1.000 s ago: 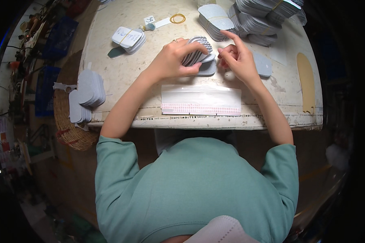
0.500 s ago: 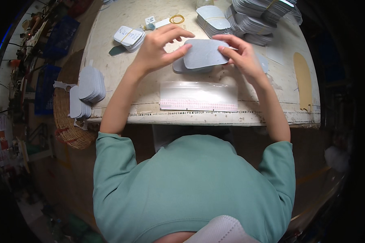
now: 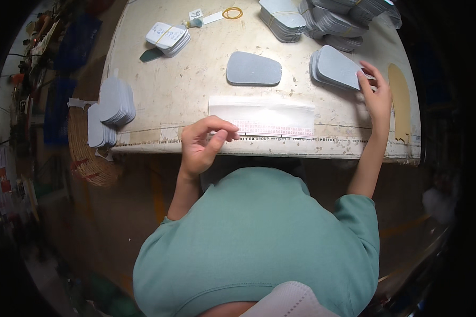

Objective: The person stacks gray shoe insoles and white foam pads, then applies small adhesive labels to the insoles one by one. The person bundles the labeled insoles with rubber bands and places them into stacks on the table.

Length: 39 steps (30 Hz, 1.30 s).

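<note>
Both hands are now parting: the grey piece [image 3: 254, 68] is lying released on the table [image 3: 164, 100], while the right hand [image 3: 376, 95], grip open, is touching the nearer grey stack [image 3: 337, 67]; the left hand [image 3: 203, 145] is curling empty.

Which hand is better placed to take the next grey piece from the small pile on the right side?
The right hand: its fingers already rest on the grey pile. The left hand is at the table's near edge, by the clear strip, far from that pile.
</note>
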Motion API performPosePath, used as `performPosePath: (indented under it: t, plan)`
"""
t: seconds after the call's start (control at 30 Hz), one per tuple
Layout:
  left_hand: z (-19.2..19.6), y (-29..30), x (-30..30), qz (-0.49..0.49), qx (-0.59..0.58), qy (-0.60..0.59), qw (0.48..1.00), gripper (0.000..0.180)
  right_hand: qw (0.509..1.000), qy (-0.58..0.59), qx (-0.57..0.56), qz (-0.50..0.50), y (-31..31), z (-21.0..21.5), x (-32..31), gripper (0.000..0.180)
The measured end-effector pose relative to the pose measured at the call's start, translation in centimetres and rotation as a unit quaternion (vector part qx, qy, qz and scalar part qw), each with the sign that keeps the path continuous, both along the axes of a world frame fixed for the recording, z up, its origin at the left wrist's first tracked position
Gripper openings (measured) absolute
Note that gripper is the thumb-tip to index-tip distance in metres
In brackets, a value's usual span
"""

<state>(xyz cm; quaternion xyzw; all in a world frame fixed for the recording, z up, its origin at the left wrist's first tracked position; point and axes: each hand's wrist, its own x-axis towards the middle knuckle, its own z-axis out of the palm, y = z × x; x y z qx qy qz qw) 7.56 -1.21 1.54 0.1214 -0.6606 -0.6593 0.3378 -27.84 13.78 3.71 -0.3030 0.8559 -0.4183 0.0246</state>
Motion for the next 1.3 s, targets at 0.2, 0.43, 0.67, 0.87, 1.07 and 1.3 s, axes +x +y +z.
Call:
performPosePath:
  t: [0.2, 0.43, 0.67, 0.87, 1.07, 1.3]
  plan:
    - [-1.0, 3.6, -1.0, -0.099, 0.086, -0.059, 0.990, 0.014, 0.979, 0.027, -0.049, 0.195, -0.2, 1.1, 7.3, 0.029]
    - [-0.8, 3.3, -2.3, -0.146, -0.027, -0.085, 0.985, 0.012, 0.950, 0.059, 0.005, 0.305, -2.3, -1.7, 11.2, 0.021]
    - [-0.6, 3.3, -2.8, -0.109, 0.034, -0.121, 0.986, 0.020, 0.911, -0.241, -0.196, 0.269, -2.2, 0.3, 10.9, 0.014]
    - [-1.4, 2.9, -3.2, -0.004, 0.159, 0.065, 0.985, 0.033, 0.895, -0.283, -0.182, 0.292, -3.0, 0.7, 11.3, 0.014]
    - [-1.9, 2.2, -3.2, 0.053, 0.146, -0.004, 0.988, 0.020, 0.953, 0.223, -0.126, 0.162, -3.4, 1.6, 13.4, 0.015]
    - [-1.8, 2.9, -3.6, 0.073, 0.176, 0.000, 0.982, 0.020, 0.926, 0.165, -0.162, 0.298, -4.4, 0.4, 17.1, 0.020]
